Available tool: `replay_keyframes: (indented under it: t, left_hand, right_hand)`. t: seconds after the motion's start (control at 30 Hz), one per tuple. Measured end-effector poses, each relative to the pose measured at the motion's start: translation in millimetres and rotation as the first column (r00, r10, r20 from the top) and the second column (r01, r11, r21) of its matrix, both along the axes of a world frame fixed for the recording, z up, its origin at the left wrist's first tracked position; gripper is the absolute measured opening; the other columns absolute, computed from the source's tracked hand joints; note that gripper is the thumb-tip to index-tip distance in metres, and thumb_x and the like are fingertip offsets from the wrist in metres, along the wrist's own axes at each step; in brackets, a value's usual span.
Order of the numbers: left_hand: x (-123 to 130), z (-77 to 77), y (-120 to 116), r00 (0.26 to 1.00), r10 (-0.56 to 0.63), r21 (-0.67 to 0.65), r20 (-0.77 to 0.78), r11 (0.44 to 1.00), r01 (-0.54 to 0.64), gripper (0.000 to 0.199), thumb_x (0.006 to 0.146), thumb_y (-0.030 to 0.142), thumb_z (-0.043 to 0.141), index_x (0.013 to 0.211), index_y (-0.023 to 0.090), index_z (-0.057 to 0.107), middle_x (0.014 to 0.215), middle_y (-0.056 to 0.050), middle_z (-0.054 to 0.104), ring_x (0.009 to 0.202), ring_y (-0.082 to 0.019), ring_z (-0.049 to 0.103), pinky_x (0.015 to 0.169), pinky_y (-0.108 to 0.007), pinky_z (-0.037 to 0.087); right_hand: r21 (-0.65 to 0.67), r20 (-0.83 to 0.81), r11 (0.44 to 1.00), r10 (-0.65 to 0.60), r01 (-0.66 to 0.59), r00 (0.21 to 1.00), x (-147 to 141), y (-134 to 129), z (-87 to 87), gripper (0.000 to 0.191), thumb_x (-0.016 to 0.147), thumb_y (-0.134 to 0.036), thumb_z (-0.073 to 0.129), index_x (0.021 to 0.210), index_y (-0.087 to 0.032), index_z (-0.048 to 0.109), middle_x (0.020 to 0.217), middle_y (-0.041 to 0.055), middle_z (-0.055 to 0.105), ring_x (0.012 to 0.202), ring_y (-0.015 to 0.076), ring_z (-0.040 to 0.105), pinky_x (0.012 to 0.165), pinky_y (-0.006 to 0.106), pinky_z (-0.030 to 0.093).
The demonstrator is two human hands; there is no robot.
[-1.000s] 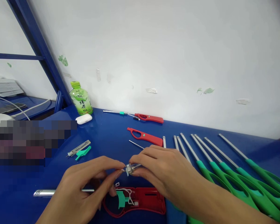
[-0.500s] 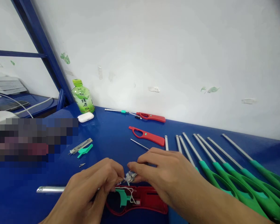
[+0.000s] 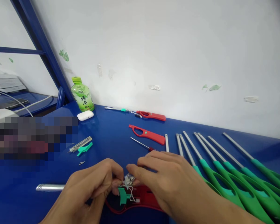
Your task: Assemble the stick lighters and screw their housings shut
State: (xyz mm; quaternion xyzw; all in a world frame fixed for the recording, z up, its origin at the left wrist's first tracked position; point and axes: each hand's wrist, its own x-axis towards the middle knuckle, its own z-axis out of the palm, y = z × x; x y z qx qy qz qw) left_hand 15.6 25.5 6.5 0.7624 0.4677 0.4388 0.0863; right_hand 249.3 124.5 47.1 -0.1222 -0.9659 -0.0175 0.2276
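Note:
My right hand (image 3: 168,177) is closed on a clear-and-grey lighter fuel tank (image 3: 129,179), of which only the valve end shows between the fingers. Right against that end, my left hand (image 3: 95,180) pinches with thumb and forefinger; what it grips is hidden. Under both hands lies an opened red lighter shell (image 3: 148,194) with a green trigger (image 3: 123,196) and looped white wire (image 3: 131,191) inside. A silver lighter tube (image 3: 50,187) sticks out to the left beneath my left forearm.
Several green lighters (image 3: 235,183) with long metal tubes lie at the right. Farther back are red lighter shells (image 3: 151,137) and a screwdriver (image 3: 141,143). At left sit another clear tank (image 3: 80,144), a green trigger (image 3: 85,149), screws (image 3: 81,163), a white case (image 3: 85,115) and a tea bottle (image 3: 82,96).
The fuel tank in my right hand has come slightly left, up against my left fingertips. My right hand has shifted a little, so the screwdriver's red handle now shows.

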Motion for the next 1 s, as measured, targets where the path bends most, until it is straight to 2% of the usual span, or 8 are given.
replay_keyframes:
  t: [0.33, 0.43, 0.5, 0.57, 0.67, 0.77, 0.9, 1.0]
  left_hand:
    - [1.9, 2.6, 1.3, 1.000, -0.002, -0.044, 0.002, 0.999, 0.002, 0.034, 0.110, 0.006, 0.047, 0.086, 0.026, 0.035, 0.083, 0.012, 0.075, 0.058, -0.003, 0.066, 0.056, -0.007, 0.053]
    - [0.4, 3.2, 3.4, 0.996, 0.059, -0.018, -0.069, 0.998, -0.061, 0.028, 0.112, 0.011, 0.051, 0.091, 0.029, 0.049, 0.089, 0.013, 0.079, 0.062, -0.003, 0.072, 0.060, -0.006, 0.056]
    - [0.6, 3.4, 4.8, 0.981, 0.149, 0.027, -0.126, 0.989, -0.147, 0.016, 0.118, 0.024, 0.055, 0.107, 0.033, 0.062, 0.093, 0.012, 0.082, 0.070, -0.004, 0.079, 0.067, -0.006, 0.058]
    - [1.9, 2.4, 5.1, 0.960, 0.229, 0.086, -0.164, 0.972, -0.218, 0.010, 0.120, 0.036, 0.058, 0.121, 0.034, 0.068, 0.098, 0.011, 0.082, 0.077, -0.004, 0.081, 0.075, -0.005, 0.059]
    - [5.2, -0.8, 4.1, 0.944, 0.260, 0.149, -0.205, 0.961, -0.233, 0.013, 0.118, 0.031, 0.059, 0.120, 0.033, 0.072, 0.105, 0.008, 0.081, 0.090, -0.004, 0.080, 0.092, -0.008, 0.059]
    - [8.0, -3.3, 3.0, 0.941, 0.229, 0.158, -0.249, 0.968, -0.194, 0.020, 0.113, 0.020, 0.056, 0.119, 0.032, 0.071, 0.105, 0.008, 0.079, 0.095, -0.007, 0.078, 0.093, -0.015, 0.059]
    - [7.9, -6.5, -0.5, 0.929, 0.169, 0.191, -0.330, 0.975, -0.109, 0.017, 0.108, 0.022, 0.062, 0.120, 0.032, 0.068, 0.106, 0.004, 0.082, 0.095, -0.016, 0.080, 0.080, -0.026, 0.061]
    - [6.0, -12.4, -5.2, 0.906, 0.193, 0.240, -0.377, 0.965, -0.106, 0.013, 0.112, 0.028, 0.064, 0.123, 0.031, 0.070, 0.110, 0.001, 0.082, 0.097, -0.020, 0.079, 0.077, -0.030, 0.061]
  right_hand:
    - [-0.009, 0.148, 1.000, 0.009, -0.008, 0.989, -0.7, 0.7, 2.3, 0.025, 0.095, -0.007, 0.084, 0.118, -0.017, 0.082, 0.094, 0.0005, 0.081, 0.079, 0.0243, 0.073, 0.068, 0.040, 0.058]
    - [-0.090, 0.233, 0.996, 0.011, 0.010, 0.973, 4.2, 4.3, 7.0, 0.040, 0.084, 0.007, 0.079, 0.113, -0.020, 0.077, 0.099, -0.0017, 0.081, 0.084, 0.0235, 0.074, 0.074, 0.039, 0.057]
    - [-0.136, 0.261, 0.990, -0.003, 0.040, 0.965, 9.0, 4.9, 10.4, 0.045, 0.084, 0.010, 0.073, 0.118, -0.020, 0.076, 0.112, 0.0009, 0.081, 0.094, 0.0245, 0.075, 0.079, 0.040, 0.056]
    - [-0.174, 0.273, 0.980, -0.044, 0.094, 0.961, 13.1, 4.1, 13.0, 0.036, 0.098, 0.003, 0.066, 0.126, -0.018, 0.074, 0.122, 0.0057, 0.080, 0.101, 0.0268, 0.075, 0.082, 0.043, 0.055]
    - [-0.325, 0.290, 0.921, -0.118, 0.214, 0.950, 15.6, 3.0, 13.8, 0.013, 0.117, -0.018, 0.061, 0.124, -0.020, 0.071, 0.117, 0.0059, 0.078, 0.100, 0.0278, 0.077, 0.083, 0.044, 0.054]
    - [-0.447, 0.304, 0.866, -0.086, 0.222, 0.949, 14.2, 3.3, 10.3, 0.012, 0.114, -0.032, 0.077, 0.120, -0.023, 0.073, 0.113, 0.0022, 0.080, 0.104, 0.0272, 0.079, 0.085, 0.041, 0.054]
    - [-0.361, 0.305, 0.920, -0.038, 0.153, 0.952, 10.7, 1.2, 3.0, 0.007, 0.111, -0.028, 0.081, 0.112, -0.025, 0.075, 0.109, -0.0004, 0.081, 0.100, 0.0261, 0.079, 0.084, 0.042, 0.053]
    - [-0.264, 0.299, 0.957, -0.037, 0.119, 0.953, 8.3, -1.6, -2.3, 0.010, 0.110, -0.025, 0.081, 0.105, -0.025, 0.072, 0.103, -0.0011, 0.080, 0.096, 0.0265, 0.078, 0.080, 0.043, 0.052]
